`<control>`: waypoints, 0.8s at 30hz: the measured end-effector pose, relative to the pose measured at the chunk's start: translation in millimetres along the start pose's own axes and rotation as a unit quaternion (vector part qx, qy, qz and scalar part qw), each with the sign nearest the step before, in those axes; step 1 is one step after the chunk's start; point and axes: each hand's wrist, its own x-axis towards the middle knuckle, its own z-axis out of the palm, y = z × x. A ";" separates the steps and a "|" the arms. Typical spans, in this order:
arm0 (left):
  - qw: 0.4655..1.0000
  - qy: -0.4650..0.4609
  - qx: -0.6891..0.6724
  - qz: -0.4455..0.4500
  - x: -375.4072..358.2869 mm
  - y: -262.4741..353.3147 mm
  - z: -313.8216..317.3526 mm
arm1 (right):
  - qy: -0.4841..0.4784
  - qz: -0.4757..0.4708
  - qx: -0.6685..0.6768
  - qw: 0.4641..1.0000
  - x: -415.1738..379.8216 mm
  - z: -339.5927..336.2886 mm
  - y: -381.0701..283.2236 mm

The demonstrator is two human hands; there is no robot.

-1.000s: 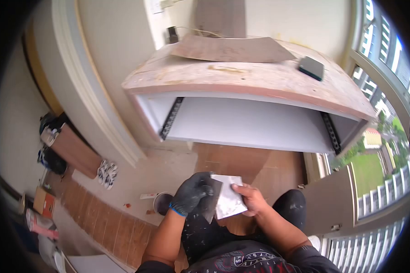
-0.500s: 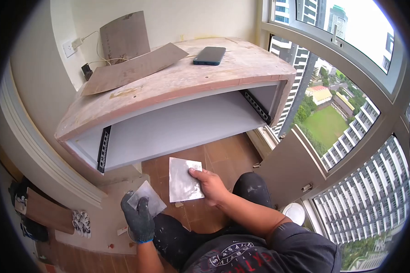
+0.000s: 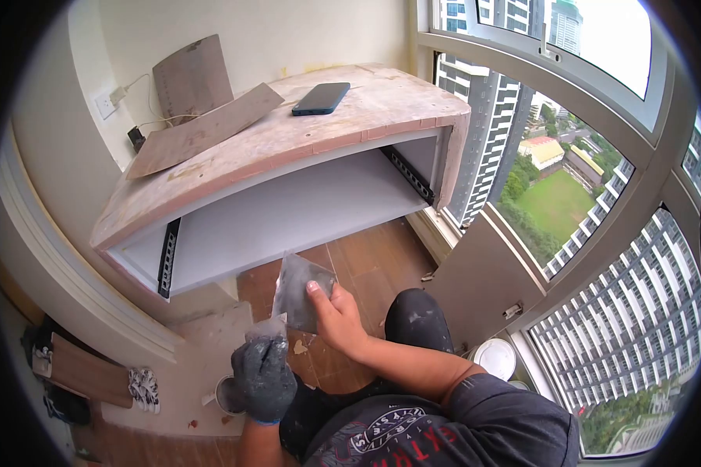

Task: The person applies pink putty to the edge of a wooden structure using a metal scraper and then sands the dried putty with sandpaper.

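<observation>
My right hand [image 3: 339,315] is bare and grips a thin grey rectangular sheet [image 3: 294,294] by its right edge, thumb on top. The sheet is shiny and tilted, in front of the open-fronted cabinet [image 3: 413,131]. My left hand [image 3: 265,375], in a dark glove, is closed around a smaller thin grey sheet [image 3: 268,328]. Only the upper part of that sheet shows above the fingers, close to the lower left of the larger sheet. An open round can [image 3: 227,395] stands just left of the glove, partly hidden by it.
On the cabinet top lie a phone [image 3: 321,99] and a brown sheet [image 3: 202,132]; another brown sheet [image 3: 193,80] leans on the wall. Black drawer rails [image 3: 169,257] line the cabinet's inside. A white-lidded bucket [image 3: 494,358] stands on the right below the windows [image 3: 565,194].
My left hand has moved right toward the larger sheet and turned its back up, covering more of the small sheet. The larger sheet has tilted. The camera view has shifted.
</observation>
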 end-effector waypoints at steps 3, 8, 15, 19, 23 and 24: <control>0.999 0.002 0.004 0.038 10.7 1.5 4.6 | -0.075 0.014 -0.161 0.984 -18.1 -5.1 -10.7; 0.998 0.039 -0.010 -0.038 39.8 -23.6 16.8 | -0.165 0.114 -0.048 0.979 -28.9 -40.1 9.2; 0.736 -0.288 -0.550 -0.269 103.6 6.7 56.6 | -0.055 0.288 0.280 0.914 -5.3 -132.6 -22.3; 0.602 -0.205 -0.676 -0.372 109.8 33.0 138.4 | -0.011 0.145 0.434 0.889 -1.5 -219.4 -51.7; 0.270 -0.125 -0.860 -0.414 169.7 112.7 182.7 | 0.014 0.171 0.460 0.871 -19.9 -295.6 6.3; 0.254 -0.115 -0.865 -0.418 184.5 129.7 194.2 | 0.045 0.187 0.446 0.874 -27.3 -301.5 18.4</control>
